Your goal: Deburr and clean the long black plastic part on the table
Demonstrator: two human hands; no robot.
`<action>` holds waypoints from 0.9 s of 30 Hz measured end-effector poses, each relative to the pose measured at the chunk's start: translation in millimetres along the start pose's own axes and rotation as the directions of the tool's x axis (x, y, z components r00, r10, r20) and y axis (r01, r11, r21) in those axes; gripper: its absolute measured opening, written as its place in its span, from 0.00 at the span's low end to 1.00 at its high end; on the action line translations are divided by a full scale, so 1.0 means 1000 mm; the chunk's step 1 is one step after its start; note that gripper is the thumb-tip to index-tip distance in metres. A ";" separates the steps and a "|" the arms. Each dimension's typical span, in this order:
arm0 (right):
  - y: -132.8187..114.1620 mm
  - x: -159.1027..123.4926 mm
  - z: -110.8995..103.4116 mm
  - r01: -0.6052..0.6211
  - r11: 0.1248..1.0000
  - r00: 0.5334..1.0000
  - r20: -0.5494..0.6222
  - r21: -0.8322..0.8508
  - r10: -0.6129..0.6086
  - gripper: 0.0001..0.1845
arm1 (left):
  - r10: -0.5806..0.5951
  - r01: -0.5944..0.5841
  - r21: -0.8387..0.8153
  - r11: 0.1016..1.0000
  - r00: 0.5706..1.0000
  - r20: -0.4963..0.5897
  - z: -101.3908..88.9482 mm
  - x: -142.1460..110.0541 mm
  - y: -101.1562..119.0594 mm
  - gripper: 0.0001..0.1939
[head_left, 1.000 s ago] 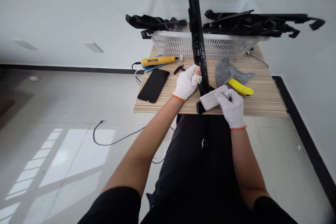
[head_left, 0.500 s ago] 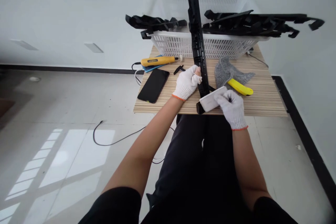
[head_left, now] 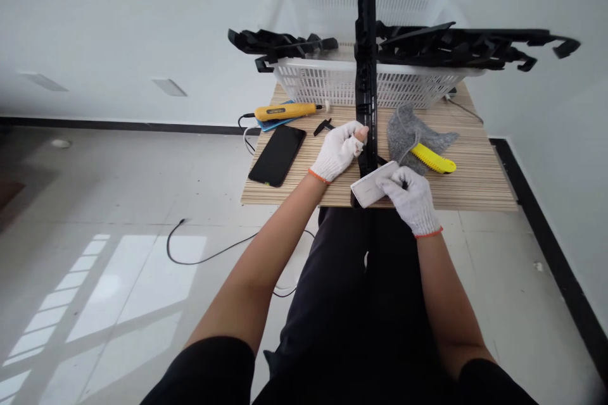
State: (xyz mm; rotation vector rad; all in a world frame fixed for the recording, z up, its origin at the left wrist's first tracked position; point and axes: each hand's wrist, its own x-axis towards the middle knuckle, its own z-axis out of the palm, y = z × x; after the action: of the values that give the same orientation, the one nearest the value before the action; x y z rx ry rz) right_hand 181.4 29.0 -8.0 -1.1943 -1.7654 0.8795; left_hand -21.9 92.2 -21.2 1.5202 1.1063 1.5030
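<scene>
A long black plastic trim piece (head_left: 365,44) stands out from the table's near edge toward the basket. My left hand (head_left: 339,149), in a white knit glove with a bare fingertip showing, is closed on its left side. In my right hand (head_left: 412,196), also gloved, a flat white rectangular piece (head_left: 373,185) is pinched between thumb and fingers. That white piece lies across the lower end of the trim and hides part of it; whether they touch I cannot tell. A grey cloth (head_left: 403,133) and a yellow-handled tool (head_left: 433,159) lie just beyond my right hand.
A white plastic basket (head_left: 313,81) at the table's back holds several black trim pieces (head_left: 451,47) that stick out both sides. On the left lie a yellow corded rotary tool (head_left: 287,111), a black phone (head_left: 278,155) and a small black tool (head_left: 323,126). A cable (head_left: 204,262) runs over the floor.
The trim piece has swung to the right at its far end and stands straighter. My right hand has moved slightly left with the white piece. My left hand keeps its hold.
</scene>
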 end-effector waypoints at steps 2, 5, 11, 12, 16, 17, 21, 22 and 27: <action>0.000 0.000 0.000 -0.012 1.000 1.000 -0.002 0.001 0.012 0.24 | -0.066 0.071 -0.101 0.992 0.996 0.056 -0.001 0.000 0.005 0.27; 0.001 0.000 0.001 -0.019 1.000 1.000 0.018 0.004 0.019 0.24 | -0.126 0.133 -0.146 0.980 0.990 0.058 -0.001 0.001 0.009 0.28; 0.002 0.000 0.000 -0.054 0.998 0.998 0.046 0.040 0.052 0.24 | -0.221 0.221 -0.130 0.967 0.975 0.017 0.001 0.001 0.016 0.33; 0.003 0.000 0.000 -0.057 0.997 0.997 0.048 0.043 0.055 0.24 | -0.257 0.256 -0.149 0.955 0.966 0.013 0.001 0.001 0.018 0.34; 0.002 0.000 -0.001 -0.060 0.997 0.997 0.057 0.053 0.057 0.24 | -0.361 0.372 -0.269 0.888 0.928 0.090 -0.002 -0.002 0.026 0.40; 0.002 0.000 -0.001 -0.060 0.997 0.997 0.057 0.053 0.057 0.24 | -0.364 0.385 -0.283 0.879 0.923 0.125 -0.003 -0.003 0.027 0.40; 0.002 0.000 -0.001 -0.057 0.996 0.997 0.060 0.062 0.053 0.23 | -0.306 0.349 -0.227 0.909 0.930 0.203 -0.002 -0.008 0.026 0.31; 0.002 0.000 -0.001 -0.055 0.996 0.997 0.062 0.063 0.051 0.23 | -0.288 0.325 -0.202 0.924 0.938 0.195 0.000 -0.009 0.025 0.29; 0.002 -0.001 0.000 -0.040 0.998 0.998 0.052 0.042 0.038 0.23 | -0.241 0.263 -0.148 0.953 0.959 0.151 0.006 -0.008 0.025 0.30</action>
State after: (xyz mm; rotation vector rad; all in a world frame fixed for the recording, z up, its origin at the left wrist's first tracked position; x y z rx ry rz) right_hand 182.5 28.9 -10.1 -1.1921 -1.7601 0.9738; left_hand -13.6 75.7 -2.0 1.2897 1.0281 1.2686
